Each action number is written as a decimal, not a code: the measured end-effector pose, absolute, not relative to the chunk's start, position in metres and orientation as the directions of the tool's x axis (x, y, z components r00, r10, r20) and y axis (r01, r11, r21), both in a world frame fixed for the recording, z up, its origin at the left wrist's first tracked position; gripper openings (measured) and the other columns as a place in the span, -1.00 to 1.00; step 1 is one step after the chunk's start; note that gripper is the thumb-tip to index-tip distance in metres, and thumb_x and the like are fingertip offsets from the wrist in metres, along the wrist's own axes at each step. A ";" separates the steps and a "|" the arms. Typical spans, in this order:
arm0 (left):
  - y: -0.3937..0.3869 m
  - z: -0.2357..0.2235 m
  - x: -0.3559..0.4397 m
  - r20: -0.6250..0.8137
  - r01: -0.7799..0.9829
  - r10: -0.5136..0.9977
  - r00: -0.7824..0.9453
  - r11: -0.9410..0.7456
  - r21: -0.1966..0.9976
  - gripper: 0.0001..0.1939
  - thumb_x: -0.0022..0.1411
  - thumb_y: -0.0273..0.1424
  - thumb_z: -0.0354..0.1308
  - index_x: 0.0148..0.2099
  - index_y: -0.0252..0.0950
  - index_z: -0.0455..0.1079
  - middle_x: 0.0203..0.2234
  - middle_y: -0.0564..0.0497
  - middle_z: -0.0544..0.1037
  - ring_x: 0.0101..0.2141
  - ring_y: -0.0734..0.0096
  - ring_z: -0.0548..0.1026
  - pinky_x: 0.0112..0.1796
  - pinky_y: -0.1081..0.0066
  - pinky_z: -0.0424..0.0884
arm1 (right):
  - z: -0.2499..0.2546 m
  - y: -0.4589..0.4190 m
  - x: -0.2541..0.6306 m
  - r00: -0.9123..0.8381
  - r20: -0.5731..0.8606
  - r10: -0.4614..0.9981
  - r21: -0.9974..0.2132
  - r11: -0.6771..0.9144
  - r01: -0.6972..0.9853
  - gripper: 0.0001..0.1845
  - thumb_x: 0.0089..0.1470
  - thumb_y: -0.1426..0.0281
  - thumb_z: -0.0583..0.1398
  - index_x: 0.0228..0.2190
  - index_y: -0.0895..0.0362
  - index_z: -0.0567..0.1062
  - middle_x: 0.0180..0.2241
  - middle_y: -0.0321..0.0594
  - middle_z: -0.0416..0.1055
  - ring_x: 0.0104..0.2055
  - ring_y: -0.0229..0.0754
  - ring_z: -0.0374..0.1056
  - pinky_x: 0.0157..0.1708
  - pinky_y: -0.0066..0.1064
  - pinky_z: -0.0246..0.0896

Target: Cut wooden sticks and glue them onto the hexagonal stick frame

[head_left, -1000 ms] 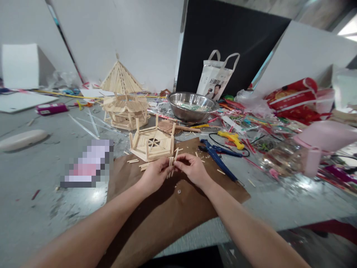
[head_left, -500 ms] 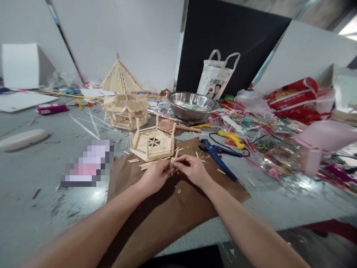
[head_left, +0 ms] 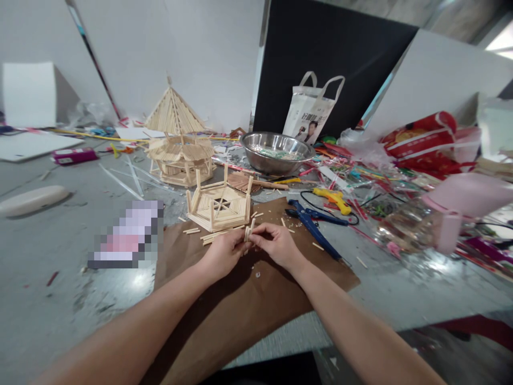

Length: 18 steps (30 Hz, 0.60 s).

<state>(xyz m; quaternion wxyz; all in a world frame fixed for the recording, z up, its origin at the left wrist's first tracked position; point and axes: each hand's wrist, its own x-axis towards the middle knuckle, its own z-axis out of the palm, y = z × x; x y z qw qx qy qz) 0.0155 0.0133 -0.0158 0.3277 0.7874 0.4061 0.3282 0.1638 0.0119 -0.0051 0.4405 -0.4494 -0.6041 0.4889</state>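
Short pale wooden sticks (head_left: pixel 247 233) are pinched between the fingertips of my left hand (head_left: pixel 225 253) and my right hand (head_left: pixel 276 245), just above a brown paper sheet (head_left: pixel 240 315). How many sticks each hand has is hard to make out. Right behind the hands stands a six-sided stick frame (head_left: pixel 219 207) with short posts at its corners. Loose sticks (head_left: pixel 212 236) lie on the paper between that frame and my left hand. Blue-handled cutters (head_left: pixel 320 235) rest at the paper's right side, beyond my right hand.
A stick pavilion with a pointed roof (head_left: pixel 180 155) stands at the back left, near a metal bowl (head_left: pixel 278 152). To the right lie a yellow glue gun (head_left: pixel 332 200), a pink-lidded bottle (head_left: pixel 449 214) and plastic scraps. A blurred-out flat object (head_left: pixel 128 232) is on the left.
Both hands stay almost in place. The upright stick between the fingertips has shifted very slightly; everything else looks the same.
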 end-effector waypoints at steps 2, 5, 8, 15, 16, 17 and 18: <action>0.013 -0.015 0.016 0.239 0.423 0.855 0.460 -0.448 0.787 -0.84 0.08 -0.41 -0.06 -0.43 -0.34 0.31 -0.59 0.09 0.38 -0.55 0.57 0.28 -0.49 0.57 0.20 | -0.005 0.012 0.164 -0.204 0.081 0.976 -0.989 0.105 0.109 -0.85 -0.28 0.33 0.22 -0.58 0.16 0.42 -0.66 -0.34 0.35 -0.65 -0.37 0.22 -0.60 -0.51 0.18; 0.013 -0.015 0.016 0.224 0.429 0.859 0.461 -0.436 0.791 -0.82 0.08 -0.40 -0.07 -0.44 -0.35 0.31 -0.60 0.08 0.39 -0.54 0.55 0.29 -0.49 0.56 0.20 | -0.004 0.012 0.163 -0.202 0.065 0.977 -0.992 0.085 0.092 -0.85 -0.28 0.34 0.22 -0.58 0.17 0.41 -0.66 -0.35 0.35 -0.65 -0.37 0.23 -0.59 -0.51 0.18; 0.013 -0.015 0.016 0.224 0.441 0.864 0.451 -0.435 0.785 -0.82 0.08 -0.39 -0.07 -0.45 -0.35 0.31 -0.61 0.08 0.37 -0.54 0.55 0.29 -0.50 0.56 0.19 | -0.005 0.012 0.163 -0.203 0.070 0.977 -0.993 0.088 0.084 -0.85 -0.28 0.34 0.22 -0.58 0.17 0.41 -0.66 -0.36 0.34 -0.65 -0.38 0.22 -0.60 -0.51 0.18; 0.012 -0.018 0.016 0.253 0.464 0.863 0.438 -0.458 0.758 -0.85 0.08 -0.41 -0.06 -0.47 -0.34 0.26 -0.63 0.10 0.33 -0.57 0.58 0.25 -0.52 0.57 0.16 | -0.006 0.012 0.164 -0.213 0.104 0.972 -0.984 0.132 0.121 -0.85 -0.26 0.33 0.21 -0.59 0.16 0.41 -0.65 -0.35 0.33 -0.64 -0.37 0.21 -0.59 -0.51 0.17; 0.012 -0.018 0.016 0.262 0.470 0.864 0.431 -0.462 0.752 -0.85 0.08 -0.41 -0.06 -0.48 -0.34 0.25 -0.62 0.10 0.33 -0.57 0.57 0.26 -0.52 0.57 0.16 | -0.007 0.012 0.164 -0.213 0.109 0.971 -0.982 0.138 0.126 -0.86 -0.26 0.33 0.21 -0.59 0.16 0.40 -0.65 -0.35 0.32 -0.63 -0.37 0.21 -0.59 -0.51 0.17; 0.012 -0.019 0.016 0.270 0.477 0.865 0.423 -0.465 0.746 -0.84 0.08 -0.41 -0.07 -0.48 -0.34 0.25 -0.62 0.10 0.33 -0.56 0.57 0.26 -0.53 0.57 0.16 | -0.007 0.012 0.164 -0.212 0.115 0.971 -0.981 0.144 0.132 -0.86 -0.26 0.34 0.21 -0.59 0.16 0.40 -0.65 -0.35 0.32 -0.63 -0.37 0.21 -0.59 -0.51 0.17; 0.012 -0.020 0.017 0.276 0.484 0.867 0.415 -0.467 0.740 -0.84 0.08 -0.41 -0.07 -0.49 -0.34 0.24 -0.62 0.09 0.33 -0.56 0.56 0.26 -0.53 0.56 0.15 | -0.007 0.012 0.164 -0.210 0.121 0.970 -0.979 0.151 0.136 -0.86 -0.26 0.34 0.21 -0.60 0.16 0.40 -0.64 -0.35 0.32 -0.63 -0.37 0.21 -0.58 -0.51 0.17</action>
